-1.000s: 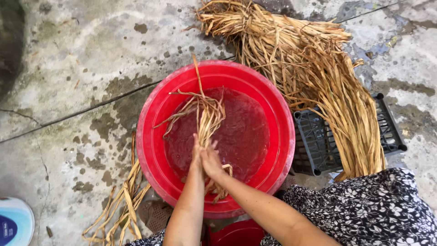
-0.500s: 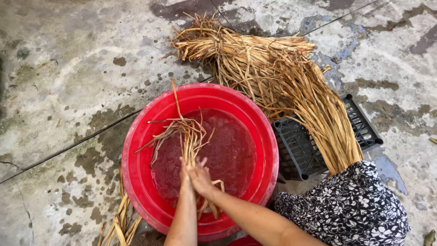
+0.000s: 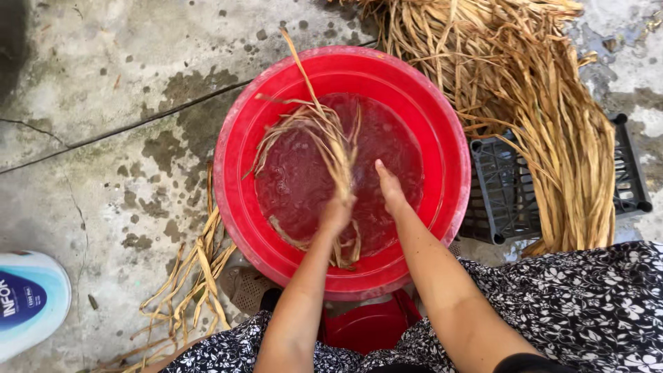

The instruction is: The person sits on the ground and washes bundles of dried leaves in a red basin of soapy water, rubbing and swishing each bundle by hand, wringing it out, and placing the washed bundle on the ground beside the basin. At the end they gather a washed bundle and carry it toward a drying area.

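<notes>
A red plastic basin [image 3: 238, 166] holding shallow water stands on stained concrete floor [image 3: 103, 103]. Over the basin's near half, the left hand [image 3: 336, 213] is closed around a small bunch of dried straw strands [image 3: 324, 135], whose loose ends fan toward the basin's far rim while shorter ends hang below the fist. The right hand [image 3: 390, 188], just right of the bunch and apart from it, is flat with fingers extended, holding nothing. Beyond the basin's right rim, a large sheaf of dried straw [image 3: 545, 117] lies across a black plastic crate [image 3: 504, 179]. More loose strands [image 3: 193, 276] lie on the floor at the basin's near-left edge.
</notes>
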{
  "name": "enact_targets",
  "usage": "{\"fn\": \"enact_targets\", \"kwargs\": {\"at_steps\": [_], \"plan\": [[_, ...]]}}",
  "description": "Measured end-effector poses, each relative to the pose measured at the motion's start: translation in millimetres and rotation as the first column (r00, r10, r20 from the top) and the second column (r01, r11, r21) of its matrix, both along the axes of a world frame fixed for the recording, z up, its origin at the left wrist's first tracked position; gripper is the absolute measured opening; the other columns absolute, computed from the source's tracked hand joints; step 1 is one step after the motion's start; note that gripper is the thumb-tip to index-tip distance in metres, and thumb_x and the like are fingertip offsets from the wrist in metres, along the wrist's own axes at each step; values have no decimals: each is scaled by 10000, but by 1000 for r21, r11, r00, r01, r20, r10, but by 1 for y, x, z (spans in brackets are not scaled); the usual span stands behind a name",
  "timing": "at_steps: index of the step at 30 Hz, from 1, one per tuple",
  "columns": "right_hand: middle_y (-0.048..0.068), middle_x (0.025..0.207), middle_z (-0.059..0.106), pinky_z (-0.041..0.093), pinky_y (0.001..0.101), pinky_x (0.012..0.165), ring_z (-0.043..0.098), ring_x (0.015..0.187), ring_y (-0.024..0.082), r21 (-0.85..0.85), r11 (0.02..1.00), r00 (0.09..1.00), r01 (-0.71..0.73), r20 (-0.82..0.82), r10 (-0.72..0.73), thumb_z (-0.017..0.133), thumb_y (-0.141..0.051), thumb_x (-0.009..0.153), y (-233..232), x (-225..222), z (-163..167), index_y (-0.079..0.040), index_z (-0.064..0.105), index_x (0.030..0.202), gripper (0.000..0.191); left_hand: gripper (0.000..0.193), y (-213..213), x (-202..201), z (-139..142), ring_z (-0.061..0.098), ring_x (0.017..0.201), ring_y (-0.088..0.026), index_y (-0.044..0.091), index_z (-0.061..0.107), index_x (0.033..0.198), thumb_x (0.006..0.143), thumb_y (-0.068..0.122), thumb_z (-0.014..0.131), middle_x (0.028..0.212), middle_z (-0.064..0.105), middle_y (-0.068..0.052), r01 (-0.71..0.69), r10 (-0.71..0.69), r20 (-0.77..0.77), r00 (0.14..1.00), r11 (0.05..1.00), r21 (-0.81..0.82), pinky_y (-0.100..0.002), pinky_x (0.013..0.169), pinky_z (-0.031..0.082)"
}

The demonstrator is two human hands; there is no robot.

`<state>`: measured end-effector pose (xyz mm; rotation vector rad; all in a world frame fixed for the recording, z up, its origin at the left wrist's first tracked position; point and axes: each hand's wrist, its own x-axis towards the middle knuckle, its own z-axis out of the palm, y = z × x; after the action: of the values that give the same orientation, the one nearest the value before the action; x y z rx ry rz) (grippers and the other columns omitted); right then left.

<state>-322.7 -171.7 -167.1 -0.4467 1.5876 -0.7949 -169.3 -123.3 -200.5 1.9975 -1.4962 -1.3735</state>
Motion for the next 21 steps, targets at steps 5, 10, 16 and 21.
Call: {"fn": "enact_targets", "kwargs": {"at_steps": [5, 10, 16, 21], "plan": [[120, 1373, 662, 465, 407, 1058, 601, 1230, 250, -40, 999, 970, 24, 244, -14, 598, -618, 905, 2, 10, -2, -59, 588, 1432, 768, 646, 16, -30, 4, 622, 1248, -347, 38, 597, 1367, 902, 479, 674, 1322, 676, -207, 513, -449, -469, 760, 858, 11, -448, 1051, 455], [231, 1216, 737, 571, 469, 901, 722, 1044, 343, 182, 910, 833, -373, -367, 415, 366, -592, 1030, 16, 69, 22, -133, 559, 1473, 666, 1013, -31, 26, 10, 389, 1468, -371, 26, 343, 1569, 929, 808, 282, 1603, 375, -231, -66, 542, -747, 386, 824, 563, -484, 1114, 419], [217, 1689, 105, 48, 600, 1201, 78, 1540, 377, -197, 729, 663, -655, -613, 430, 303, -420, 1146, 34, 111, 19, -81, 186, 1628, 600, 878, -47, 25, 9, 380, 1476, -333, 95, 353, 1571, 954, 718, 321, 1627, 343, -177, -353, 531, -816, 229, 826, 439, -517, 1173, 351], [34, 1752, 174, 64, 579, 1263, 71, 1623, 291, 11, 883, 668, -468, -650, 362, 251, -464, 1086, 10, 67, 6, -185, 402, 1553, 565, 787, -20, -10, 5, 429, 1452, -286, 90, 415, 1555, 980, 626, 463, 1614, 428, -152, -197, 515, -821, 246, 856, 478, -476, 1201, 344]]}}
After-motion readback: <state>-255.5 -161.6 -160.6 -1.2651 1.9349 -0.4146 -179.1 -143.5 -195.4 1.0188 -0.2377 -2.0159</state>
